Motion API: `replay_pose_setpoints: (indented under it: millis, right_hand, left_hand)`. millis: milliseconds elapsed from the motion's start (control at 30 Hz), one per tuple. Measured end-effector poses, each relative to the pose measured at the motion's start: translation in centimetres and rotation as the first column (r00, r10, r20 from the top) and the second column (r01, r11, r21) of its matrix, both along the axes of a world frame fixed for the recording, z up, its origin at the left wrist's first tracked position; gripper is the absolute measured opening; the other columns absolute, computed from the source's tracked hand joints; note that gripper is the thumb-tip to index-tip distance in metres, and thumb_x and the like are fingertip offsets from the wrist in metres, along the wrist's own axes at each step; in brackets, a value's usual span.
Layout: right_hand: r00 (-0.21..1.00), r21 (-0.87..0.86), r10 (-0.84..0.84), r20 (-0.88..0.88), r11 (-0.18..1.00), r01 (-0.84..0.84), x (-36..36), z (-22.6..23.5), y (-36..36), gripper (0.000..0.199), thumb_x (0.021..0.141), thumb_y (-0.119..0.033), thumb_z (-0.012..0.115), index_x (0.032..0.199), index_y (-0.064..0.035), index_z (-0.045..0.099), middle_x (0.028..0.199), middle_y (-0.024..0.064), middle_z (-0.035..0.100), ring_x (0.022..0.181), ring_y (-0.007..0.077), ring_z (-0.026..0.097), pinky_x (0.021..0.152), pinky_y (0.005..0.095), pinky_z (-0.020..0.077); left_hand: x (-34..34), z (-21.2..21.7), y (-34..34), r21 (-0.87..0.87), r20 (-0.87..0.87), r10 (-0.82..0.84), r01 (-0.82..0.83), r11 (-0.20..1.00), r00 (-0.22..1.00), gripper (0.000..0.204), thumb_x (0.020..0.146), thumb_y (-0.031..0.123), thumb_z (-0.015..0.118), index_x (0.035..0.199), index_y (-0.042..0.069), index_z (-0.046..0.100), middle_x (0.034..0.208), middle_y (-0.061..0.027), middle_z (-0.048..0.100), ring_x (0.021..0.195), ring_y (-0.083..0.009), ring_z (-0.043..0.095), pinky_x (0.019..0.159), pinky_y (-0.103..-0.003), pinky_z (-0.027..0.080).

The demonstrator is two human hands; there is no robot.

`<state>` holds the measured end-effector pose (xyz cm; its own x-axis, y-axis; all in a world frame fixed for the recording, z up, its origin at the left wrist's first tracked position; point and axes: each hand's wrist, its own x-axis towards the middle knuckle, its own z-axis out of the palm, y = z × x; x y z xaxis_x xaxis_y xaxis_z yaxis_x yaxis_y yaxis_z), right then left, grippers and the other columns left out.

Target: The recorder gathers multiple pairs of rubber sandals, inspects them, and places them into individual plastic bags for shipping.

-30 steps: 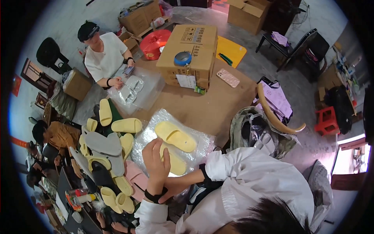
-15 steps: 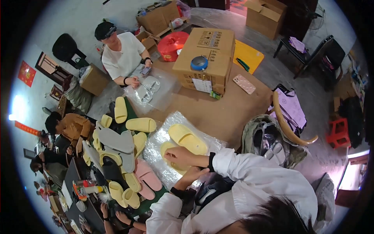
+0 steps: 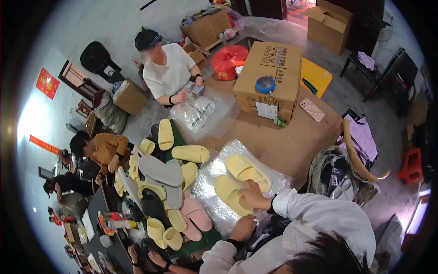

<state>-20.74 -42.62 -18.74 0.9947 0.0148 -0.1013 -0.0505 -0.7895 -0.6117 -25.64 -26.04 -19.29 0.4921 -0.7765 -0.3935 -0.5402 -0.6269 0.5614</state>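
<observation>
Since the earlier frame, the right hand had been drawn back to the heel ends of the yellow slippers, and the left hand had been parted from the right wrist; the near slipper's heel was partly covered; the right palm was hidden; the right fingers were curled, laid against the slippers; the left ones were bent close together by the wrap's near edge; whether anything was gripped could not be told; the slippers were lying on the wrap, beyond the left fingers.

Pink phone near cardboard box, red stool rightward
</observation>
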Motion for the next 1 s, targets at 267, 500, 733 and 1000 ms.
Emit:
replay_pose_setpoints:
  millis: [267, 500, 733, 1000]
  right_hand:
    - [0.978, 0.112, -0.075, 0.192, 0.992, 0.054, 2.2, -1.4, 2.5, 0.027, 0.076, -0.021, 0.053, 0.097, -0.0083, 0.066, 0.135, 0.0264, 0.03, 0.128, 0.0413, 0.024, 0.1, 0.0498, 0.0251]
    - [0.951, 0.109, -0.173, 0.258, 0.983, 0.149, 4.6, 0.5, 0.8, 0.022, 0.077, -0.02, 0.052, 0.084, -0.0014, 0.063, 0.104, 0.0172, 0.052, 0.104, 0.0336, 0.044, 0.081, 0.0445, 0.0356]
    - [0.905, 0.835, -0.424, -0.026, 0.489, 0.253, 1.7, 8.2, -6.0, 0.029, 0.085, -0.015, 0.053, 0.109, 0.0008, 0.057, 0.108, 0.0089, 0.059, 0.099, 0.0198, 0.053, 0.083, 0.0332, 0.0423]
    - [0.918, 0.645, -0.249, -0.308, 0.655, 0.394, -6.4, 5.9, -15.9, 0.019, 0.082, -0.009, 0.061, 0.098, 0.0006, 0.063, 0.091, 0.0007, 0.063, 0.08, 0.0081, 0.057, 0.071, 0.0238, 0.0462]
  left_hand:
    - [-0.8, -5.5, 2.3, -0.076, 0.239, -0.251, 0.276, 0.958, 0.938, 0.046, 0.077, 0.018, 0.057, 0.121, 0.006, 0.048, 0.127, -0.025, 0.041, 0.104, -0.0365, 0.051, 0.084, -0.042, 0.045]
    - [-0.6, -4.2, 0.5, 0.089, 0.3, -0.246, 0.23, 0.969, 0.922, 0.056, 0.079, 0.021, 0.052, 0.132, 0.01, 0.037, 0.121, -0.0229, 0.047, 0.085, -0.0327, 0.06, 0.07, -0.041, 0.05]
    - [2.4, 2.0, -2.0, 0.154, 0.061, -0.023, 0.014, 0.988, 0.998, 0.074, 0.076, 0.031, 0.059, 0.133, -0.005, 0.028, 0.109, -0.0228, 0.055, 0.084, -0.0365, 0.059, 0.074, -0.046, 0.047]
    - [5.1, 0.2, 2.7, -0.134, -0.038, 0.072, -0.077, 0.988, 0.997, 0.047, 0.081, 0.028, 0.056, 0.118, -0.002, 0.051, 0.129, -0.0164, 0.046, 0.108, -0.0329, 0.051, 0.093, -0.04, 0.04]
